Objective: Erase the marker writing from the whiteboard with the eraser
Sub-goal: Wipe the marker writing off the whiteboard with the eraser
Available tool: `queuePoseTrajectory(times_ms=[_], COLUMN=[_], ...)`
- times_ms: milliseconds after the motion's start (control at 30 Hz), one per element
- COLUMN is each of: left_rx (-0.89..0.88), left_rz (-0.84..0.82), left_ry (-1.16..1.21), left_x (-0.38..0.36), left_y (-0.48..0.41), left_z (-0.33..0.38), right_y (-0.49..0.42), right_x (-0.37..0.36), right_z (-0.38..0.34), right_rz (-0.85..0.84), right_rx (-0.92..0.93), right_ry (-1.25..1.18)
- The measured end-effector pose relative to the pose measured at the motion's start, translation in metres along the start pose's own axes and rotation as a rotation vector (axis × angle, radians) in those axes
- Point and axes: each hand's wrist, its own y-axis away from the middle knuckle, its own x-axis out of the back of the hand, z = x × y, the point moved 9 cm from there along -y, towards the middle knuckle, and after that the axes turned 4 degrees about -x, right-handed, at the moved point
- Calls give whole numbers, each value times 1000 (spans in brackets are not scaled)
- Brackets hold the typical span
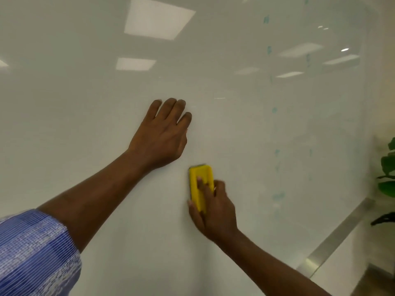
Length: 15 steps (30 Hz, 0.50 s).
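Note:
A glossy whiteboard [96, 124] fills the view. My right hand [215, 212] presses a yellow eraser [199, 178] flat against the board, thumb and fingers gripping its sides. My left hand [162, 135] rests flat on the board above and left of the eraser, fingers slightly spread, holding nothing. Faint teal marker smudges [277, 196] run in a loose vertical line to the right of the eraser, with more traces [269, 50] higher up. The board around both hands looks white.
A metal tray rail [333, 238] runs along the board's lower right edge. A green potted plant [388, 176] stands at the far right. Ceiling lights reflect in the board's upper part. A blue patterned sleeve [34, 253] covers my left upper arm.

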Motion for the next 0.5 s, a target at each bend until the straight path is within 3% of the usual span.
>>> queuePoseTrajectory(times_ms=[67, 133, 200, 267, 333, 400, 500], left_rx=[-1, -17, -36, -43, -45, -48, -64], left_rz=[11, 16, 23, 43, 55, 53, 38], left_ry=[4, -1, -2, 0, 9, 21, 39], left_x=[-1, -3, -5, -5, -8, -13, -21], left_y=[2, 3, 3, 2, 5, 10, 19], left_z=[0, 3, 9, 14, 22, 34, 53], right_y=[15, 1, -24, -37, -42, -42, -10], right_x=[-2, 9, 30, 43, 45, 40, 16], right_z=[12, 54, 112, 157, 166, 140, 64], right_rz=[-54, -35, 23, 132, 257, 299, 165], right_rx=[230, 175, -187, -605, -845, -812, -469], right_ry=[103, 208, 215, 68, -101, -148, -68])
